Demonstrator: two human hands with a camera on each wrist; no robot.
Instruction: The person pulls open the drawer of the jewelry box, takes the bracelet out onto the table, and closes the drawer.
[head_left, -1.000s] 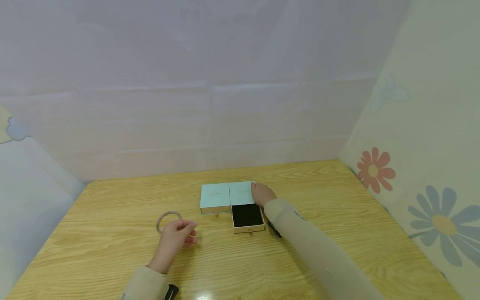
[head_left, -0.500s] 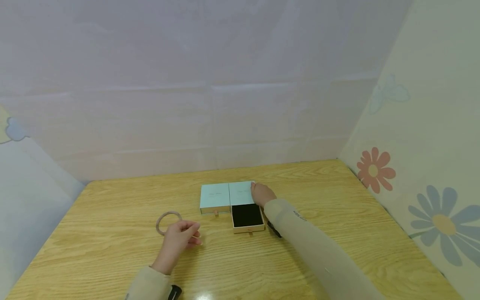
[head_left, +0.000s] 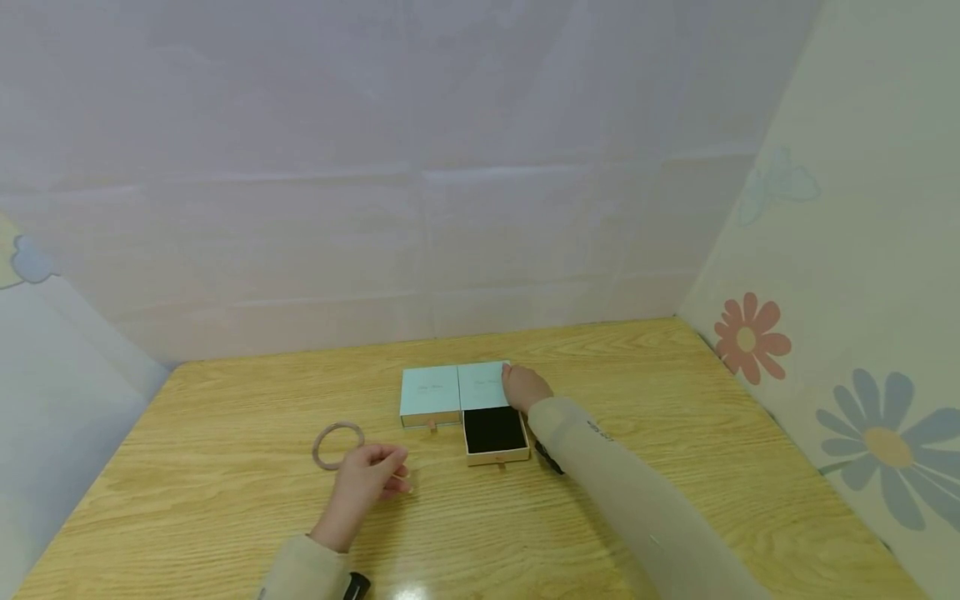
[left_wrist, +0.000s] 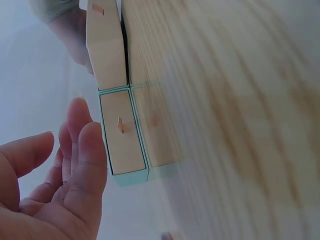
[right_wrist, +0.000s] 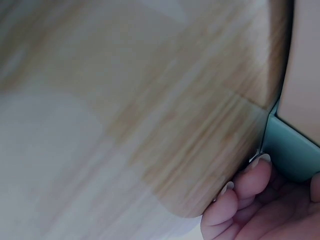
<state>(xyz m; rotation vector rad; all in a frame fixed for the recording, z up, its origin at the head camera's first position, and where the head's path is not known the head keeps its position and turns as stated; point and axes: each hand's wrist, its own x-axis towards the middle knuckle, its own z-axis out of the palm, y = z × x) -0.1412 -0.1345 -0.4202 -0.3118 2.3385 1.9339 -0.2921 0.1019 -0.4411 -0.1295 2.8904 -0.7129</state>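
Two pale blue drawer-style gift boxes stand side by side on the table. The left box (head_left: 430,392) has its drawer pushed in, with a small ribbon tab at the front. From the right box (head_left: 480,385) a drawer (head_left: 497,457) with black lining (head_left: 495,430) is pulled out toward me. My right hand (head_left: 527,388) grips that box's right side, its curled fingers (right_wrist: 254,177) low against the blue wall. My left hand (head_left: 367,477) hovers relaxed over the table, thumb and fingers apart with nothing between them. Just beyond it lies a pinkish bangle (head_left: 316,447).
The boxes and bangle share a wood-grain table (head_left: 225,500). Behind it hangs a pale sheet (head_left: 420,208), and a flower-printed panel (head_left: 840,317) borders the right side. My right forearm (head_left: 637,492) stretches across the table's right part.
My left hand has drifted slightly right, showing more of the bangle's near edge. The right hand, both boxes and the bangle stay in place.
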